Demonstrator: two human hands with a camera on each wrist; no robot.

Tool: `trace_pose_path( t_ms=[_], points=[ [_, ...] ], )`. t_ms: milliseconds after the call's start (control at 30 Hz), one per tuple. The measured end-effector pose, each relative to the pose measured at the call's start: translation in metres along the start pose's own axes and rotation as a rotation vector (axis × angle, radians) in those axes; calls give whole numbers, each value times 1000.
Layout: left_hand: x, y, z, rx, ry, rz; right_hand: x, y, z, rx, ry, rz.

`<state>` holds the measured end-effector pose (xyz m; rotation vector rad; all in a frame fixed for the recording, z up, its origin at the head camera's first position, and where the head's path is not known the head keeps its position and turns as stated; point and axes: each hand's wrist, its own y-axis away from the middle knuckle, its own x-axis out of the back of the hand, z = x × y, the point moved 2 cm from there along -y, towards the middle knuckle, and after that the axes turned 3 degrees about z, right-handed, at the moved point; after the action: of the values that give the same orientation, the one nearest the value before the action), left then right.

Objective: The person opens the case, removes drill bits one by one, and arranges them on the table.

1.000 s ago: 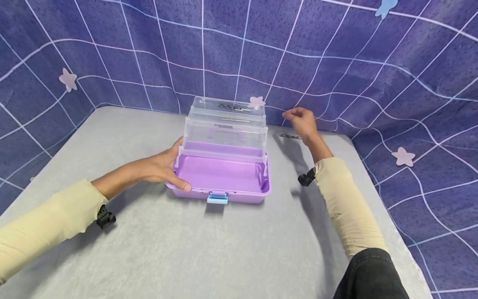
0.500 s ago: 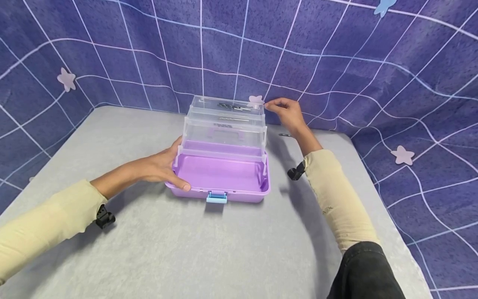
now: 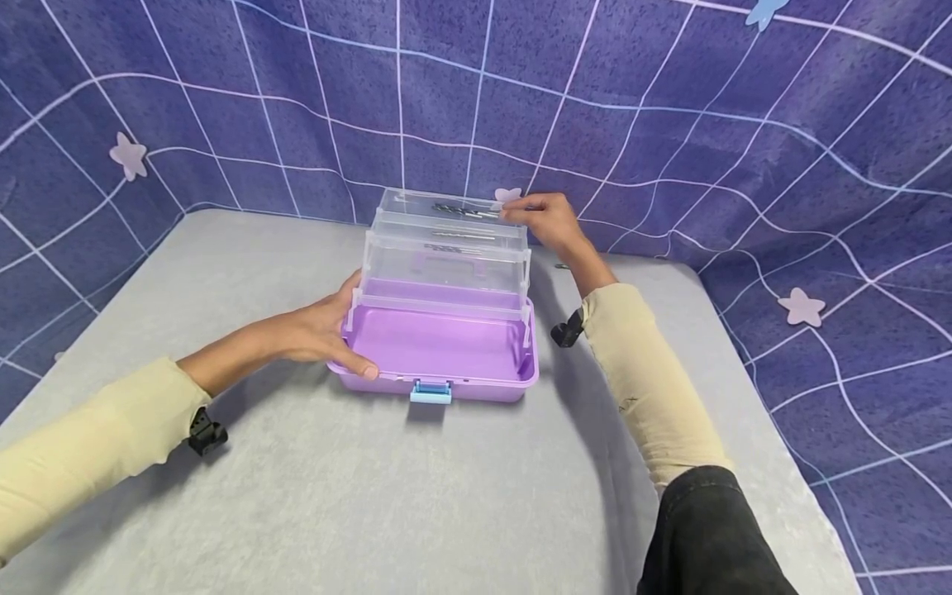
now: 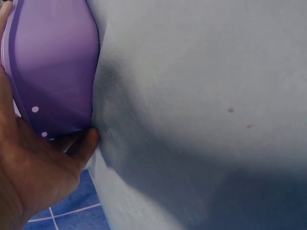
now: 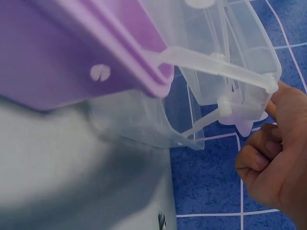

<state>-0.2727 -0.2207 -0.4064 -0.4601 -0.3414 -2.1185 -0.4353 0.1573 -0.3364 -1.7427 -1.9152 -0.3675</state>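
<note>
Tabletop (image 3: 446, 496), left hand (image 3: 320, 330) round box (image 3: 483, 391)

At the centre of the head view, you are seeing smooth plastic forming the purple box (image 3: 439, 343), its floor giving off a soft sheen, and clear, glossy plastic making up the trays (image 3: 416, 268) above. Near the upper centre, drill bits (image 3: 454, 210) are glinting as metal. Across the lower frame, the grey tabletop (image 3: 416, 504) is looking matt; your creased sleeves (image 3: 111, 446) and the rippling backdrop (image 3: 297, 91) are showing as cloth.
</note>
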Motion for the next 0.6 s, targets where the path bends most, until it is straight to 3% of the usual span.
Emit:
trace_pose_path(
  t_ms=[167, 600],
  points=[
    [0, 1, 2, 1, 32, -4, -6, -5, -3, -9, 28, -42],
    [-1, 0, 2, -5, 57, -15, -14, -7, -4, -13, 38, -20]
  ],
)
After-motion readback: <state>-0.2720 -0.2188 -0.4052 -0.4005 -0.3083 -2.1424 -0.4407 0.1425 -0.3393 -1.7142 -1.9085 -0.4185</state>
